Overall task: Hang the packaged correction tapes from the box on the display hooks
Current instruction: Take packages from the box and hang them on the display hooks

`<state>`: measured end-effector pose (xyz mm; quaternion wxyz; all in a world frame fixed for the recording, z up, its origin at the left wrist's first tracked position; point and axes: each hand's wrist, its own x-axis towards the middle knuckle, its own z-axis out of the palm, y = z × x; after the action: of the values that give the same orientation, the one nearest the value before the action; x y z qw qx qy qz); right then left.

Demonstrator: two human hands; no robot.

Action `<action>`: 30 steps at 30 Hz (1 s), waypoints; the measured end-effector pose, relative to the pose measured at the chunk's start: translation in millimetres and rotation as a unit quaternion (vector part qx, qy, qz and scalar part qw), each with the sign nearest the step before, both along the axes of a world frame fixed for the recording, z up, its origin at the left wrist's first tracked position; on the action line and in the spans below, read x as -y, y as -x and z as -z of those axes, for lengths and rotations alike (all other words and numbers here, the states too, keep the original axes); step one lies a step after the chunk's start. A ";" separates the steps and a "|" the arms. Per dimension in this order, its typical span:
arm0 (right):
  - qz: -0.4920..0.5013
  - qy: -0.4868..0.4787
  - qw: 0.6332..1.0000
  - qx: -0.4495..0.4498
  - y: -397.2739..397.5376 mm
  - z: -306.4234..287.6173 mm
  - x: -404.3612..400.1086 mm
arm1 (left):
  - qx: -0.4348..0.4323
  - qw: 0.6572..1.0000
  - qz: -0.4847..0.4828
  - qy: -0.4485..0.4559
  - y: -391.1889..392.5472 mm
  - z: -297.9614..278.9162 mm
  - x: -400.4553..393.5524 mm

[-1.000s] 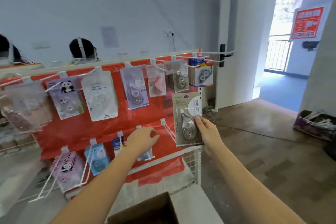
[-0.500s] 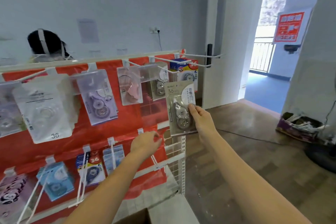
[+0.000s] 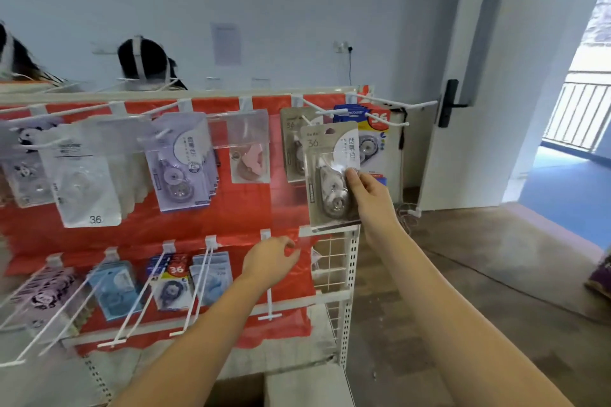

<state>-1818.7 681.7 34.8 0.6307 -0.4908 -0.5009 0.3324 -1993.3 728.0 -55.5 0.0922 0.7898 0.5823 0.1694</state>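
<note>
Fingers (image 3: 354,175) of the right hand (image 3: 372,190) are pinched on a beige correction tape pack (image 3: 327,172), which is held upright in front of the upper right part of the display rack (image 3: 347,274). The pack's top edge is raised to the white hook (image 3: 325,113) that sticks out toward the near side — whether the hook has entered the hang hole cannot be told. Just behind it, a matching beige pack (image 3: 291,142) is hung on the same row, and a blue and yellow pack (image 3: 375,129) marked 36 is hung to the right of that.

The left hand (image 3: 269,263) is held lower, in front of the red backing sheet (image 3: 198,231), with its fingers loosely curled and nothing grasped — it is close beside a bare lower hook (image 3: 269,301).

Along the upper row, further left, a pink pack (image 3: 249,155), a lilac pack (image 3: 182,158), a clear pack (image 3: 82,182) marked 36 and a panda pack (image 3: 23,162) are hung. On the lower row, 2 pale blue packs, a dark blue pack (image 3: 172,284) marked 36 and a purple panda pack (image 3: 46,287) are seen on long white hooks.

Beyond the rack, the heads of 2 people are visible against the far wall. A white door (image 3: 463,43) with a black handle is stood open at the right.
</note>
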 end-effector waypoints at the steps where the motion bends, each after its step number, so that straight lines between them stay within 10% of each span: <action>1: -0.002 -0.005 1.000 0.001 -0.4 1.1 -2.2 | 0.003 1.000 -0.004 0.004 -1.1 2.2 0.9; 30: 0.024 0.064 0.988 0.137 6.5 2.2 -81.8 | 0.003 0.998 -0.061 0.030 7.0 30.7 11.9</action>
<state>-1825.2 763.5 32.6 0.5306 -0.5831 -0.5485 0.2784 -2000.3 716.0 -86.2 0.1072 0.7491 0.6341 0.1590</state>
